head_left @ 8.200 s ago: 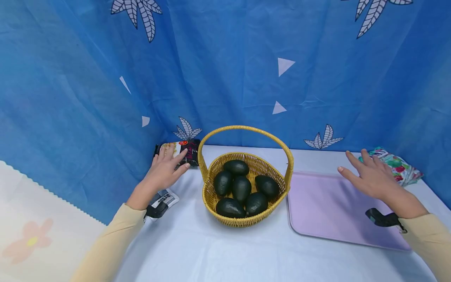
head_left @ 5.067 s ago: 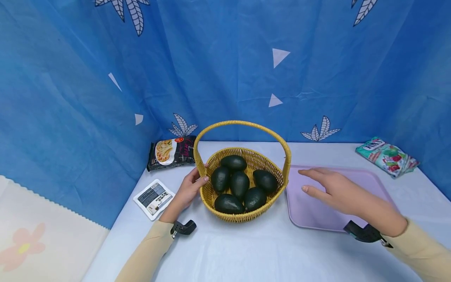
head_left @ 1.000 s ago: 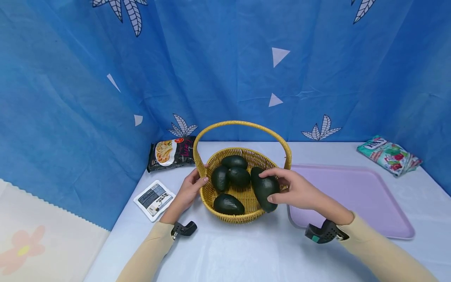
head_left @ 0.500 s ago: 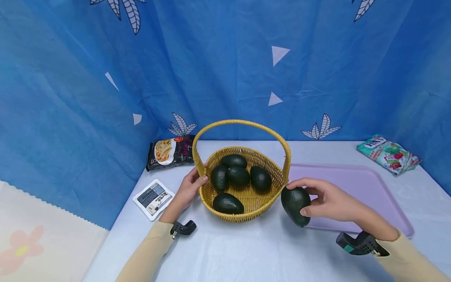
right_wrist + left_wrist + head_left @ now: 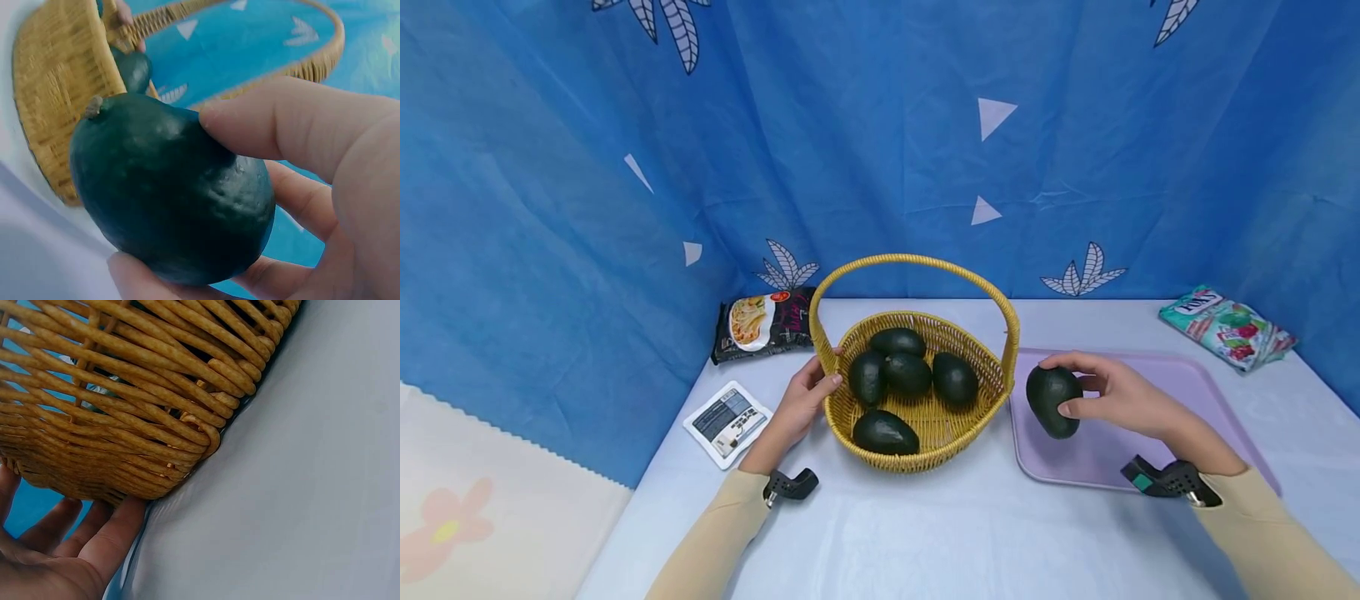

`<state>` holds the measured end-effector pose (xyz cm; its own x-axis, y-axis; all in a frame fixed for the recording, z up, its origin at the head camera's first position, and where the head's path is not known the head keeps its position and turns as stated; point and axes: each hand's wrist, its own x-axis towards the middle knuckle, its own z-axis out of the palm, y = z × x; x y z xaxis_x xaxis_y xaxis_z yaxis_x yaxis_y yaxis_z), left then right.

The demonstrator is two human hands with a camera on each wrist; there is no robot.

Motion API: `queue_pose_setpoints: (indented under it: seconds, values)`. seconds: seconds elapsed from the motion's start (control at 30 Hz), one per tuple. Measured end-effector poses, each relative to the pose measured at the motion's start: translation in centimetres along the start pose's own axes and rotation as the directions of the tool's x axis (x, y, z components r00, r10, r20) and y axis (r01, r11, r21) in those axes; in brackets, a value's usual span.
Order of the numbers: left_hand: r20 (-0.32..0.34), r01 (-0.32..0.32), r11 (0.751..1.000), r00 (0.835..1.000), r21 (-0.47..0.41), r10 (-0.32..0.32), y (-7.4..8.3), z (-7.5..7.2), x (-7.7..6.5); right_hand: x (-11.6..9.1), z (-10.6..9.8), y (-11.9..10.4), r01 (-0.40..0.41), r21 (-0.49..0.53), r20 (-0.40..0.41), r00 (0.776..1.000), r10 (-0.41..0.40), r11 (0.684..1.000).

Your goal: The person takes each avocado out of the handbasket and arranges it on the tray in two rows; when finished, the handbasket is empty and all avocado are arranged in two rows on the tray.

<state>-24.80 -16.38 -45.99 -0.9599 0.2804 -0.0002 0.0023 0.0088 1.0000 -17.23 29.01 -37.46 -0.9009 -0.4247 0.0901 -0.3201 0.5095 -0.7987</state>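
A yellow wicker basket with a tall arched handle stands mid-table, several dark green avocados lying inside. At its left side, my left hand holds the rim, thumb on top near the handle's foot. The left wrist view has the left fingers against the woven outer wall. My right hand grips one avocado between thumb and fingers, above the left part of a lilac tray. In the right wrist view this avocado shows its stem end toward the basket.
A black noodle packet lies behind the left hand, and a white flat package is left of that wrist. A green fruit-print bag rests at the back right. Blue curtain hangs behind the white table.
The right hand has lifted an avocado out of the basket and carried it right, past the rim, to over the tray. The left hand came to the basket earlier and has stayed there.
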Motion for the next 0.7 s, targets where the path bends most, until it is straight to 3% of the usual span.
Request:
queue_pose_setpoints:
  seconds: [0.37,0.7]
  values:
    - [-0.013,0.021,1.000,1.000,0.000,-0.021,-0.2,0.0,0.0,3.6,-0.2,3.6,-0.226,0.071,0.005,0.974,0.226,0.972]
    - [-0.009,0.012,1.000,1.000,0.010,-0.012,-0.1,0.0,0.1,5.7,0.3,5.9,-0.285,0.086,-0.019,0.958,0.288,0.955]
